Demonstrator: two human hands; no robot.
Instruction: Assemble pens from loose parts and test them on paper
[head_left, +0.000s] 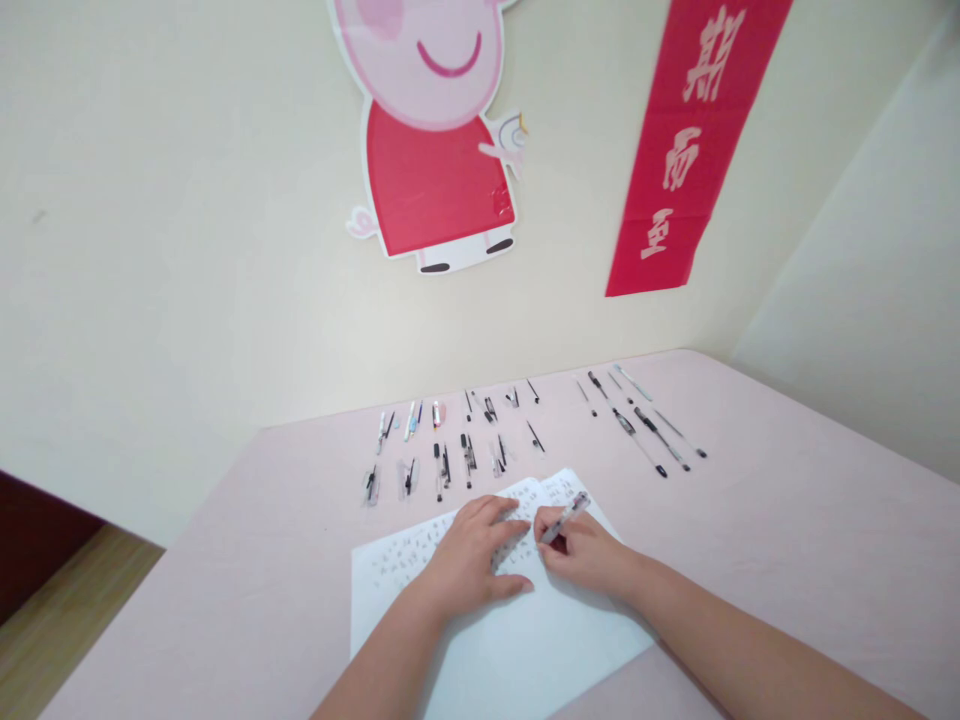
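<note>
A white sheet of paper with handwriting on its upper part lies on the pink table. My left hand lies flat on the sheet, fingers spread over the written lines. My right hand is closed round a pen with its tip down on the paper, just right of my left fingertips.
Several pens and pen parts lie in rows beyond the sheet. More whole pens lie at the back right. A cartoon pig cut-out and a red banner hang on the wall. Wooden floor shows at the left.
</note>
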